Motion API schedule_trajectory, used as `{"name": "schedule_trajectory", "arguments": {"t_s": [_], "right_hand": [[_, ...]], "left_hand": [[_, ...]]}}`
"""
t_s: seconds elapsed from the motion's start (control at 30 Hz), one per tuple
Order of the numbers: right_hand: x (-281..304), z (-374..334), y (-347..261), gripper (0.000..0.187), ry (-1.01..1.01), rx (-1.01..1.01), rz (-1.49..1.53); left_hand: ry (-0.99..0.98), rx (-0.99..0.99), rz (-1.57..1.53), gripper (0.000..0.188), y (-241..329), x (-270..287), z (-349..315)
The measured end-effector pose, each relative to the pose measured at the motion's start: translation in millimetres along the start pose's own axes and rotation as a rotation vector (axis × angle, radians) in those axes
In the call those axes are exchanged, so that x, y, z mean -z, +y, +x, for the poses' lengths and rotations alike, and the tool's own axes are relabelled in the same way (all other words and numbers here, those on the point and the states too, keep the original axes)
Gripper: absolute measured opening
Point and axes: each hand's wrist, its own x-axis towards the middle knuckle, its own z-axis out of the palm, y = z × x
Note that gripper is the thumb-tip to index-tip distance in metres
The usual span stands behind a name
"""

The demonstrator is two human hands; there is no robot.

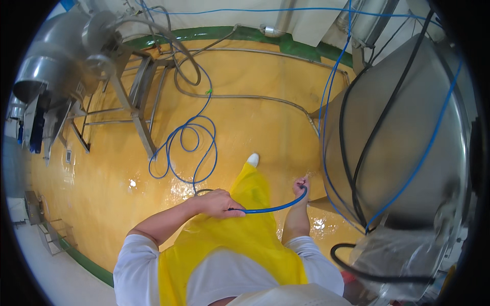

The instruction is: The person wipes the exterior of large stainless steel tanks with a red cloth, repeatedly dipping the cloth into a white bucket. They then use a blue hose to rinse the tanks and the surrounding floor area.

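Observation:
A blue hose runs between my two hands in front of my yellow apron. My left hand is closed around it at waist height. My right hand grips the hose farther out to the right, near the large steel tank, and the hose bends up into the fist. A faint blur, perhaps water, shows just beyond the right fingers; the hose's tip is hidden. More hose passes behind my left hand to blue coils on the floor.
The large steel tank stands at the right, with black and blue hoses draped over it. A steel machine on a frame is at the left. Grey hose crosses the wet yellow floor. Clear plastic sheeting is at the lower right.

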Motion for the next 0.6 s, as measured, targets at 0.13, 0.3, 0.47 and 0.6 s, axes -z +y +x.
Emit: {"name": "schedule_trajectory", "arguments": {"t_s": [0.13, 0.3, 0.47, 0.6], "right_hand": [[-33.8, 56.2, -6.5, 0.021, 0.154, 0.150, -0.108], [-109.3, 147.2, 5.7, 0.023, 0.219, 0.247, -0.271], [-191.9, 240.4, 1.2, 0.024, 0.293, 0.120, -0.503], [-262.5, 311.3, 57.8, 0.038, 0.415, -0.251, -0.787]], "left_hand": [[-0.013, 0.073, -0.110, 0.032, 7.8, 84.3, 50.3], [0.086, 0.216, -0.080, 0.030, 1.0, 166.6, 87.3], [0.155, 0.297, -0.112, 0.029, -23.5, 210.7, 107.1], [0.321, 0.377, -0.210, 0.028, -45.0, 229.3, 127.1]]}}
